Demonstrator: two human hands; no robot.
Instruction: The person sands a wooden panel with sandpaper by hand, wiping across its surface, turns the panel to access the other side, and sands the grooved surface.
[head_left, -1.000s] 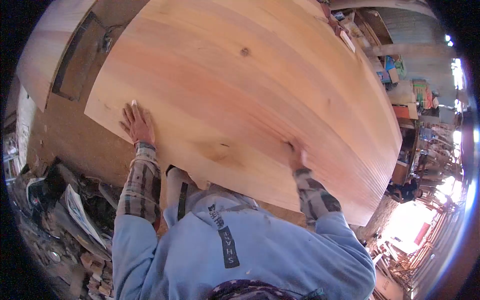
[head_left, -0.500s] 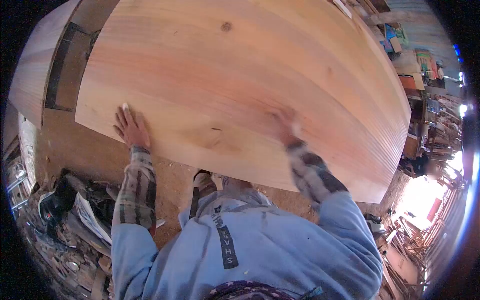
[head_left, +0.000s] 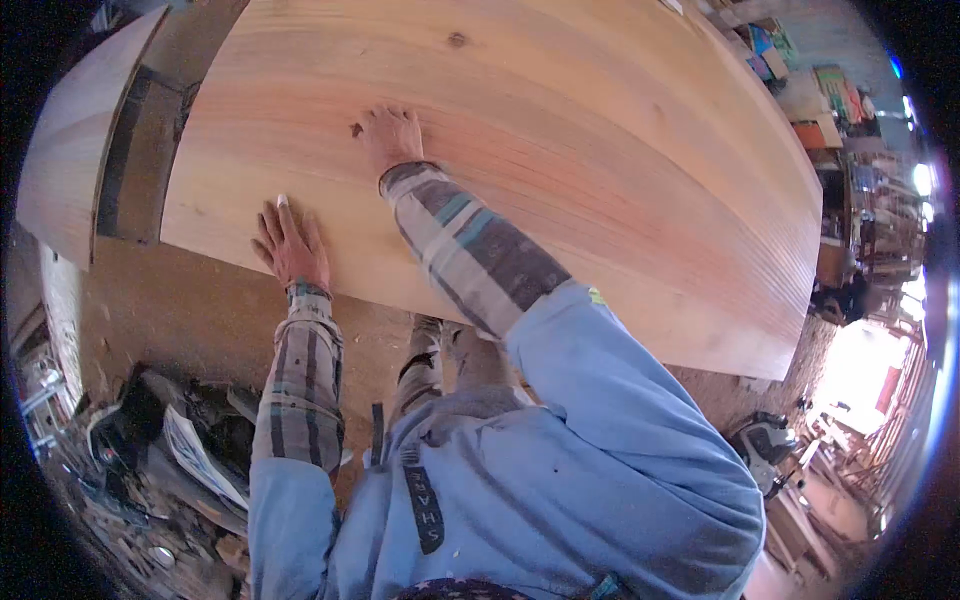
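Steady wooden panel (head_left: pixel 600 150) with open fingers of left hand (head_left: pixel 297 257); press evenly with right hand (head_left: pixel 392 145), cannot tell if gripping anything.

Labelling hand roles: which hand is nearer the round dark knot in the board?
Right. The right hand lies on the board, short of the knot; the left hand is farther off, by the board's near edge.

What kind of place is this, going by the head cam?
Probably a woodworking shop: a large, pale reddish-grained wooden panel fills the view, a second wooden panel stands left, and long thin wooden strips are stacked far right.
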